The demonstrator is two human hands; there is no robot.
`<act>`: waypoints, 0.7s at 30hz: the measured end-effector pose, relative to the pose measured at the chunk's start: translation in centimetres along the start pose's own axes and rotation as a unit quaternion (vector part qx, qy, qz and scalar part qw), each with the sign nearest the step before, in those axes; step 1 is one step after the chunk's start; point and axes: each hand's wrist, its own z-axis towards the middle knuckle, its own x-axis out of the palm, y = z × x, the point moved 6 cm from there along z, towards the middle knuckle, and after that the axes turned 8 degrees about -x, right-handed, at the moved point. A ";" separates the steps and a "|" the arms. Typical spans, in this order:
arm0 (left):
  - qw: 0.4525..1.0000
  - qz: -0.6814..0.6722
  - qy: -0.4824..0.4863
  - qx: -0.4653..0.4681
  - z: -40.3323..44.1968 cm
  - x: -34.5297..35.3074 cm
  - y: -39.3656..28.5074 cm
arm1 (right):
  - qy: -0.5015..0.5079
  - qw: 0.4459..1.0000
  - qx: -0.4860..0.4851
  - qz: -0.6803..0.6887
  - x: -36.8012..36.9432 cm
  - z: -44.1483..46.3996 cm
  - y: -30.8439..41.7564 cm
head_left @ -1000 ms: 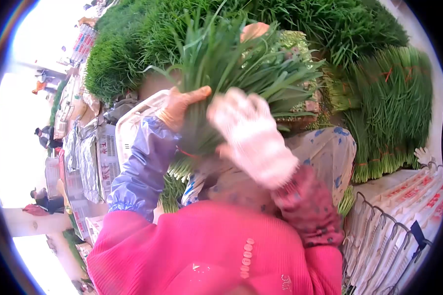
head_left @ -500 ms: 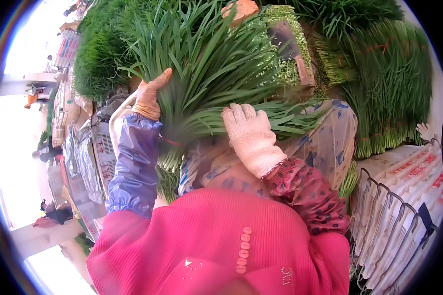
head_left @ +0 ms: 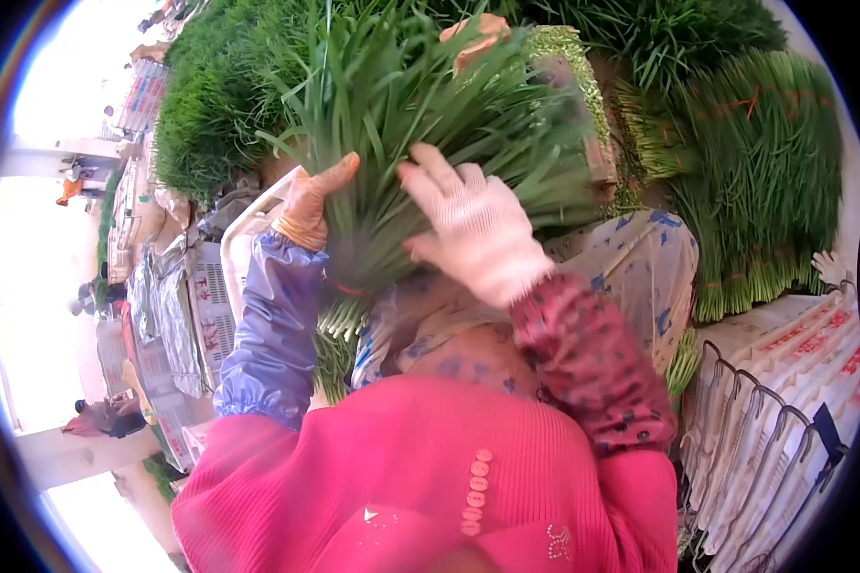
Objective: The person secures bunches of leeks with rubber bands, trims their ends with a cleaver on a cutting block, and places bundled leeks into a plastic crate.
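Note:
A bundle of garlic chives (head_left: pixel 377 143) fans out over my lap, its leaves pointing away from me. A red band (head_left: pixel 349 289) ties it near the pale cut ends. My left hand (head_left: pixel 311 202), in an orange glove, grips the bundle from the left side. Its thumb points up along the leaves, and the other fingers are hidden behind. My right hand (head_left: pixel 478 215), in a white knit glove, has its fingers spread against the right side of the leaves. Slight motion blur covers the leaves and this hand.
Loose chives (head_left: pixel 210 115) are heaped at the far left. Tied bundles (head_left: pixel 755 181) stack on the right. A wooden-handled blade (head_left: pixel 597 158) lies by chopped green bits (head_left: pixel 569 48). White printed bags (head_left: pixel 784 382) with wire handles stand at the lower right. A plastic crate (head_left: pixel 212 296) is at left.
My right hand has moved up and left, spreading its fingers, and the leaves that lay rightward under it have swung up into the bundle. My left hand shifted slightly right.

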 end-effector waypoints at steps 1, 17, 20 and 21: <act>1.000 -0.021 -0.020 0.004 0.3 -0.6 0.1 | 0.062 0.996 0.058 -0.010 1.2 0.4 -1.1; 0.998 -0.067 0.002 0.004 -0.8 -0.3 -0.3 | 0.056 0.998 0.017 -0.017 0.7 0.1 0.2; 0.998 -0.053 -0.020 0.002 -0.8 -0.9 -0.2 | 0.068 0.993 0.076 0.062 0.7 1.5 -1.6; 0.998 -0.060 -0.021 0.010 -0.8 -1.3 -0.3 | 0.159 0.979 0.115 0.050 1.8 1.6 -2.3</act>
